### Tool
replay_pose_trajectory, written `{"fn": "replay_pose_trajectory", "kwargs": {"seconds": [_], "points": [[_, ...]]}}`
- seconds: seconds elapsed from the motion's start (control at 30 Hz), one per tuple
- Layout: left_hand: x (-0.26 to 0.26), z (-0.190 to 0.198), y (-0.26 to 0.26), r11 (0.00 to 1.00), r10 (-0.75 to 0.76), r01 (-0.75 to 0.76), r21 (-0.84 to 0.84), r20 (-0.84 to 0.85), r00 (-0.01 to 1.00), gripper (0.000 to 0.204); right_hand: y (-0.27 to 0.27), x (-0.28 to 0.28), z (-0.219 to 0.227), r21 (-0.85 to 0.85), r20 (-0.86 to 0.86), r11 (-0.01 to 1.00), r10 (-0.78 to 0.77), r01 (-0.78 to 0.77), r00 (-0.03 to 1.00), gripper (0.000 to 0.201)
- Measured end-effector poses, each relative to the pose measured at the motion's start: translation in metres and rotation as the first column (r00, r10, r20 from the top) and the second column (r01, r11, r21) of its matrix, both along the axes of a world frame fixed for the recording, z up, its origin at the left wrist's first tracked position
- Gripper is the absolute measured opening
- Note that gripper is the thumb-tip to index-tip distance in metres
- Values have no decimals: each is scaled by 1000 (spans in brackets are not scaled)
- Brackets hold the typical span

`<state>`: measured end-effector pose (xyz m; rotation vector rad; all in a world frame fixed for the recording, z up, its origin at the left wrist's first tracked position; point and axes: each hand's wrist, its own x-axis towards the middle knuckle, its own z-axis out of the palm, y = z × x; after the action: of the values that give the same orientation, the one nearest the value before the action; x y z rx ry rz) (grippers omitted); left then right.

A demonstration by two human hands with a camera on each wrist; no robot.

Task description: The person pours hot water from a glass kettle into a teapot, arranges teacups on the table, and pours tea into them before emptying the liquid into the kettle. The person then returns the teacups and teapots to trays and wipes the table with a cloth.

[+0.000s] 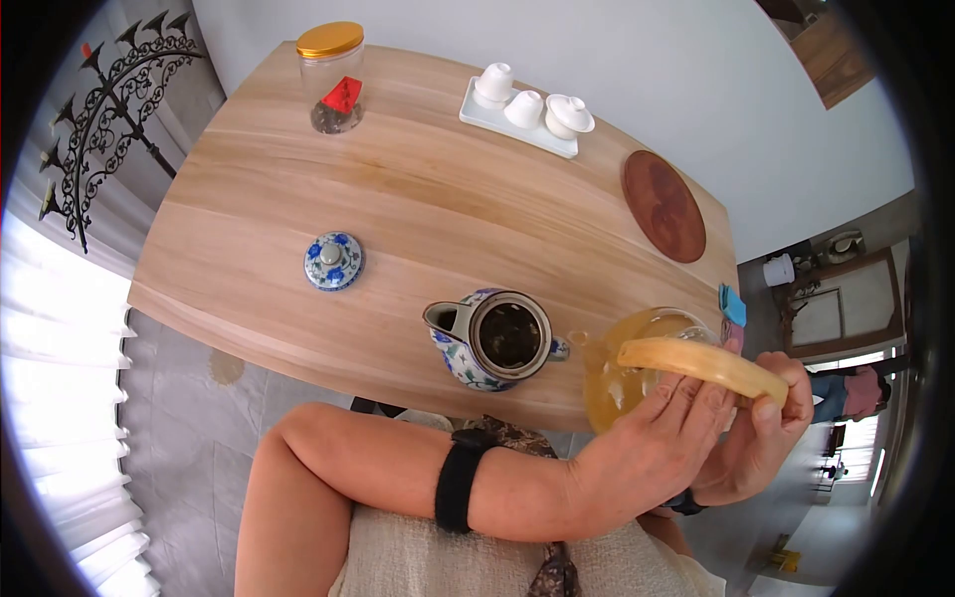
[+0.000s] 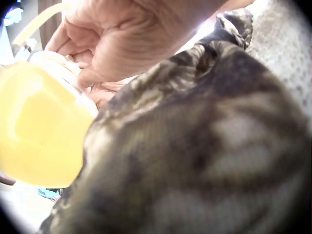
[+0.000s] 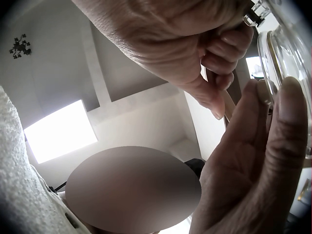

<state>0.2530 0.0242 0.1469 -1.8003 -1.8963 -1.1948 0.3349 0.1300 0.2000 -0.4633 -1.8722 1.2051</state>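
A glass teapot of yellow liquid, with a curved pale handle, is at the table's right front. My right hand grips the handle's right end, fingers curled. My left hand lies under the handle, fingers nearly straight; the right wrist view shows its fingertips beside the glass rim. The left wrist view shows the teapot close up. Left of it, a blue-and-white teapot stands uncovered, dark inside, its patterned lid apart on the table.
Along the far side are a gold-lidded jar, a white tray of white cups and a round brown board. A small blue item is at the right edge. Patterned cloth fills much of the left wrist view.
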Motion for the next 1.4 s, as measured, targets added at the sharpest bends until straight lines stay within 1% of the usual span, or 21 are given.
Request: {"fn": "replay_pose_trajectory", "kwargs": {"seconds": [0.4,0.7,1.23,1.3,1.4], "points": [[0,0,-2,999,26,-26,-26,1,1000,52,1,-2,0,24,20,1000,20,-20,1000,38],[-1,1,-6,995,93,-92,42,-3,996,47,-4,-7,5,38,31,998,50,-51,998,40],[-6,4,-10,995,71,-72,71,17,997,45,-8,-11,11,35,42,996,85,-86,996,38],[-7,4,-10,995,72,-74,73,25,997,45,-10,-12,12,37,55,997,60,-62,997,37],[-9,5,-11,997,49,-50,66,19,999,46,-7,-11,14,56,84,996,68,-73,994,37]]}}
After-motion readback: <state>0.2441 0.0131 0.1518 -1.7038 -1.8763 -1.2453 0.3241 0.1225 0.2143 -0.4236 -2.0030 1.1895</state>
